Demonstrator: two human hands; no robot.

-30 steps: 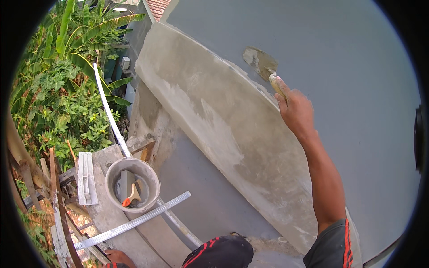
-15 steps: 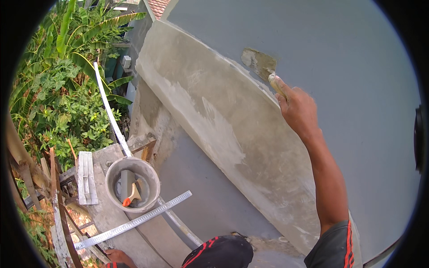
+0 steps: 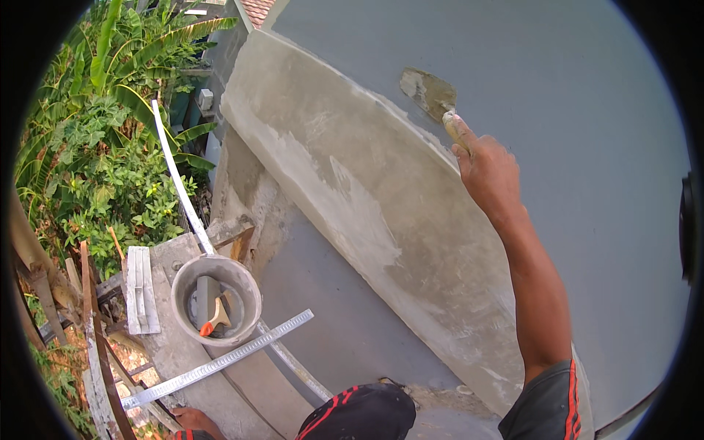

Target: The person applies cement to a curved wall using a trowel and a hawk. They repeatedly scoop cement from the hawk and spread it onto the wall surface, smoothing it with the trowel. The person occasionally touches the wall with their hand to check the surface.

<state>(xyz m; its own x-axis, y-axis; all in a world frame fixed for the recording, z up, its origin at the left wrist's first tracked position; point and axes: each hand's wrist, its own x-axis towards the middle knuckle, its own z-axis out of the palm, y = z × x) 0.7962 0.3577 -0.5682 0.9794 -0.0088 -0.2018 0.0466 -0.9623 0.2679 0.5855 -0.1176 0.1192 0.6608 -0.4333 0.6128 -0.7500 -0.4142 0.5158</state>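
My right hand point(image 3: 490, 172) is wrapped round the handle of a pointing trowel point(image 3: 438, 94). Its mortar-smeared blade lies at the smooth grey wall point(image 3: 587, 169), just above the edge of a rough sloping plaster band point(image 3: 418, 191). Whether the blade touches the wall is hard to make out. Low at the left, my left hand point(image 3: 195, 419) rests by the edge of the planks, its fingers mostly hidden. A grey bucket point(image 3: 254, 297) stands beyond it, holding a flat grey tool with a wooden, orange-ended handle point(image 3: 217, 317).
A perforated metal strip point(image 3: 220, 362) lies across the planks point(image 3: 257, 381) in front of the bucket. Behind the bucket a long white strip point(image 3: 176, 176) reaches out toward banana plants point(image 3: 110, 132). A pale ridged float point(image 3: 140, 293) lies left of the bucket, near broken timber point(image 3: 95, 359).
The trowel in my right hand has shifted slightly up along the wall, and its blade has turned a little. My left hand and the bucket have stayed put.
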